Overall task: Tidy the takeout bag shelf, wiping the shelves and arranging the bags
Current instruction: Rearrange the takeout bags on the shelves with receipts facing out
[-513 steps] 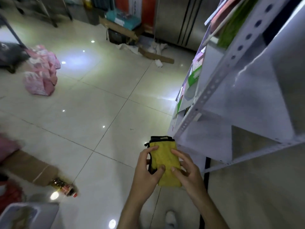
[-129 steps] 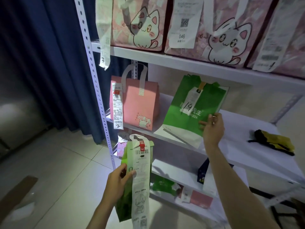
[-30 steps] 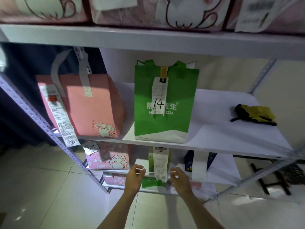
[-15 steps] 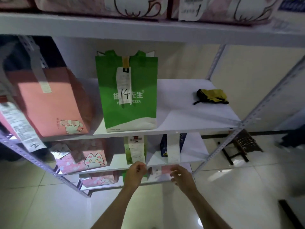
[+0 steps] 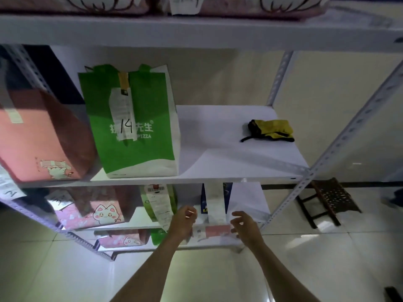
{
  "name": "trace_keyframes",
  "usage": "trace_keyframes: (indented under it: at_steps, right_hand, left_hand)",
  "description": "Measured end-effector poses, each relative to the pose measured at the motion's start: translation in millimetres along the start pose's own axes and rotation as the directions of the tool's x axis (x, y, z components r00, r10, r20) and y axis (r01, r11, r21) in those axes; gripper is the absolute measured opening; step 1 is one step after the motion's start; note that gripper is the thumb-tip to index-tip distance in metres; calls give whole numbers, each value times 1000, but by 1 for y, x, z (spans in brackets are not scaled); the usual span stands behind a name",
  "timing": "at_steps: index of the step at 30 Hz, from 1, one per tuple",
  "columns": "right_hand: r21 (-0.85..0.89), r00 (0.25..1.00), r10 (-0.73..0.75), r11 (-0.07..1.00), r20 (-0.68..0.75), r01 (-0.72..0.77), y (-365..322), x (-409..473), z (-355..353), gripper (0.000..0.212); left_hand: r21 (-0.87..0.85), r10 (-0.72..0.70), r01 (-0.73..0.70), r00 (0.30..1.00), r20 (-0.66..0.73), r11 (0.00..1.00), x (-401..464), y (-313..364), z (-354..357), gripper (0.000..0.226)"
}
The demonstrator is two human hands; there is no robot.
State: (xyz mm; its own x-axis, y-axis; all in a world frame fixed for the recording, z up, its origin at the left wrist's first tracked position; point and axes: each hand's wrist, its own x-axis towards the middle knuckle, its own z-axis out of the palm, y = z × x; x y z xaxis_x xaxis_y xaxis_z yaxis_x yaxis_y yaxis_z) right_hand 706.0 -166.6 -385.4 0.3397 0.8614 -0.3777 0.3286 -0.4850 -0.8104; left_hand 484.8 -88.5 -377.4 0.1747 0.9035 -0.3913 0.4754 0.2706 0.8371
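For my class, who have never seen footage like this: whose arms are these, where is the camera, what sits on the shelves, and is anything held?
There is no machine here. A camera worn on a person's head looks down at their own two bare arms. The left hand and right hand reach toward the lower shelves; whether either grips anything is unclear. On the middle shelf stand a pink bag and a green pizza bag marked 14, with a crumpled yellow cloth lying apart at the right. Below stand a cat-print bag and bags with long receipts.
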Motion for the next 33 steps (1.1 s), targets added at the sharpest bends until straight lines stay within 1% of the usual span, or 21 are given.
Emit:
trace_keyframes:
  at_steps: [3,6,8,9,11,13,14,15,16,18,20,21,23,25,27,30,33]
  right_hand:
    - [1,1000,-24,1000,3,24,1,33,-9,34]
    - [-104,997,-73,992,4,73,2,67,-12,49]
    - [-129,994,-109,985,27,112,8,84,-7,52]
    - [-116,991,-124,985,45,129,10,92,-4,49]
    - [-84,986,-155,984,63,160,13,104,2,35]
    - [-22,983,-178,984,32,179,14,111,7,18]
    - [-4,981,-194,981,11,194,15,112,9,13]
    - [-8,977,-211,977,-10,211,16,111,10,13]
    - [-29,976,-215,976,-27,214,17,107,12,15]
    - [-64,976,-213,976,-41,210,20,94,13,19]
    - [-38,978,-207,978,-22,206,21,76,14,18]
    - [-6,983,-181,983,-9,181,20,67,14,16]
    - [37,994,-108,994,24,107,17,46,14,13]
    - [59,995,-93,994,42,91,16,23,14,12]
    - [82,996,-78,994,40,74,15,-1,16,15]
    - [121,998,-68,990,-2,68,12,-40,24,16]
    - [111,994,-94,989,-52,99,5,-88,39,15]
  left_hand:
    - [10,-22,23,998,-58,1000,28,8,20,16]
    - [-18,-15,13,994,-105,1000,58,12,39,31]
    - [-80,0,-9,993,-114,997,73,13,52,41]
    - [-106,11,-24,992,-125,994,78,13,59,42]
    - [-100,44,-61,986,-158,993,86,10,69,34]
    - [-33,69,-79,972,-223,996,90,8,75,15]
    - [-30,71,-82,964,-256,996,88,5,77,10]
    - [-52,66,-84,956,-287,995,86,3,77,14]
    - [-90,58,-89,951,-303,992,81,2,76,19]
    - [-102,50,-84,953,-300,991,68,-1,72,26]
    - [-71,58,-82,955,-290,994,52,-5,66,31]
    - [-57,50,-68,959,-279,996,43,-6,63,31]
    - [-28,17,-25,969,-246,999,27,-10,55,23]
    - [-20,-16,12,977,-213,1000,9,-16,49,19]
    - [-51,-30,20,981,-190,999,-10,-22,42,20]
    - [-87,-51,37,985,-167,996,-46,-27,28,24]
    - [-154,-38,16,989,-142,988,-88,-41,7,13]
